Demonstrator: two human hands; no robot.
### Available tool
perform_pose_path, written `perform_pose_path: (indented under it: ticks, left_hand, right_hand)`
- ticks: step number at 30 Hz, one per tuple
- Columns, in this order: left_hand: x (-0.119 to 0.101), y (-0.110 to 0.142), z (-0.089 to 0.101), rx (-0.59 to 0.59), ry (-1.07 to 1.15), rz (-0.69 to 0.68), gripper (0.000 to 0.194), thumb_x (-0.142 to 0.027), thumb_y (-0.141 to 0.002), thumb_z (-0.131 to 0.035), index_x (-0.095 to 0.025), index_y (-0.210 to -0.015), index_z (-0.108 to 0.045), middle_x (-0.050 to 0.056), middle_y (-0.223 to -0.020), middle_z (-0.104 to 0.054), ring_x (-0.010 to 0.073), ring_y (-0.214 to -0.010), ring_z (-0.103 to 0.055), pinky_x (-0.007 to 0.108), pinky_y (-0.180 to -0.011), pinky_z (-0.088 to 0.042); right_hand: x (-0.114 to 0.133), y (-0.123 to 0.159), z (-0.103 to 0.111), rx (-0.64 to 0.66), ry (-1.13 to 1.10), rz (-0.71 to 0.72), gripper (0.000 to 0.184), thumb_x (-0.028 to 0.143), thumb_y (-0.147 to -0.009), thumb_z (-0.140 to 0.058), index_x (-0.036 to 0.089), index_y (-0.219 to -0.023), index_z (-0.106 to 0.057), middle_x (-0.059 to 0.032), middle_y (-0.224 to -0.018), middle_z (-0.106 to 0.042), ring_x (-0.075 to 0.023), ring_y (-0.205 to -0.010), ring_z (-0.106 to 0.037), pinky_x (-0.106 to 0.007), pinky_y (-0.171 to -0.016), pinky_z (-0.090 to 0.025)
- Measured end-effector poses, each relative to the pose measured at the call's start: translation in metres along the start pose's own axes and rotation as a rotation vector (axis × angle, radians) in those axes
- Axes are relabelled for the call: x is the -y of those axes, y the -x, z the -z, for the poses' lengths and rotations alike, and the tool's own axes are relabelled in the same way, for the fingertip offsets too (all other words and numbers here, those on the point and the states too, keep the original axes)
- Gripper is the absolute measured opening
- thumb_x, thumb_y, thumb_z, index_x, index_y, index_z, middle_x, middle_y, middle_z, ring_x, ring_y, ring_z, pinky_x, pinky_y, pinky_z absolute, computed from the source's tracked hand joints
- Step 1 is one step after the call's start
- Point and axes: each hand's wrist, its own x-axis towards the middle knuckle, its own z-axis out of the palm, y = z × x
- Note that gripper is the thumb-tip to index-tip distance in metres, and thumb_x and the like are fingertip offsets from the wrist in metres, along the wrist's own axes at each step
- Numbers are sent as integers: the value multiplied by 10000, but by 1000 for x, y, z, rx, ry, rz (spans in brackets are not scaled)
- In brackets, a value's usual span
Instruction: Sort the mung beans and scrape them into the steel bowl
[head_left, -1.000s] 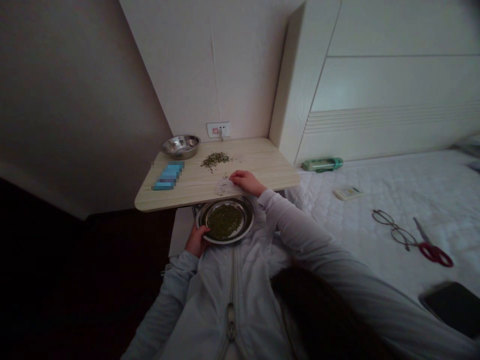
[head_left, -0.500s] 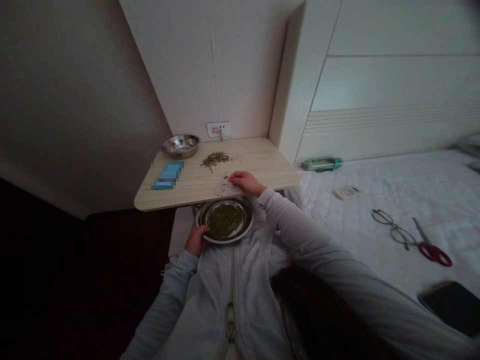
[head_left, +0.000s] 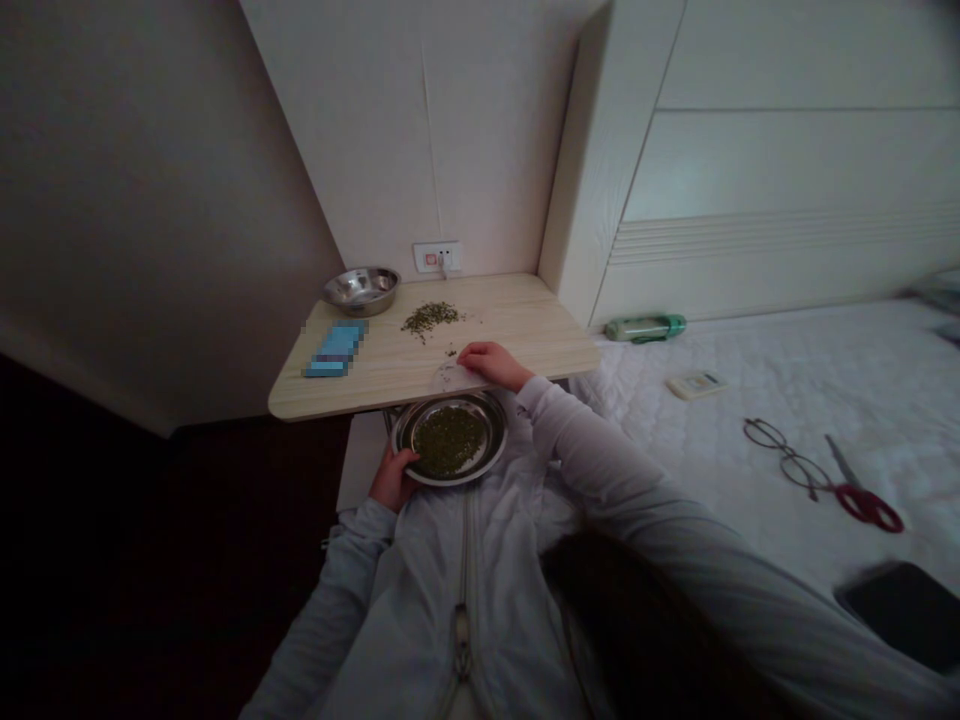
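My left hand [head_left: 393, 480] grips the near left rim of a steel bowl [head_left: 495, 440], thumb over the edge. Green beans [head_left: 448, 440], small like mung beans, cover much of its bottom. The bowl is just below the front edge of a small wooden table [head_left: 360, 395]. On the tabletop, my right hand [head_left: 487, 362] has its fingers pinched together at a clear, roundish plastic-looking piece [head_left: 442, 376]; what lies between the fingertips is hidden. A few dark grains lie on and beside this piece. Farther back is a loose pile of green beans [head_left: 431, 318].
A second steel bowl [head_left: 363, 290] and a blurred-out blue phone-like object [head_left: 336, 348] are at the table's left. On the bed to the right lie a green-capped bottle [head_left: 645, 328], a pale small device [head_left: 697, 384], glasses [head_left: 786, 470], red-handled scissors [head_left: 870, 508] and a dark flat object [head_left: 904, 610].
Fewer grains lie on the clear piece near the table's front edge. My right hand has shifted only slightly; my left hand keeps its hold on the bowl.
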Motion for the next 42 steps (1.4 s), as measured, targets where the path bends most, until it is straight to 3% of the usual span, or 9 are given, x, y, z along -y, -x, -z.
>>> perform_pose_path:
  ticks: [21, 36, 42]
  left_hand:
    - [-1, 4, -2, 3, 5, 0, 499, -45, -529, -499, -215, -997, -539, 0, -710, -630, 210, -749, -615, 292, -562, -516]
    - [0, 4, -2, 16, -6, -24, 480, -51, -526, -506, -217, -974, -538, 8, -748, -634, 212, -771, -610, 291, -567, -514]
    - [-1, 5, -2, 17, -2, -13, 496, -51, -535, -497, -229, -997, -542, 2, -749, -635, 207, -764, -609, 296, -575, -516]
  right_hand:
    - [3, 1, 0, 4, 41, 2, 191, 307, -656, -497, 143, -661, -595, 44, -531, -507, -79, -541, -422, -210, -558, -312]
    - [3, 0, 0, -165, 78, 19, 166, 239, -726, -470, 141, -776, -594, 21, -611, -562, -87, -609, -479, -218, -640, -361]
    - [5, 0, -1, -133, 106, -2, 165, 248, -718, -485, 140, -760, -601, 20, -596, -559, -90, -586, -475, -219, -617, -355]
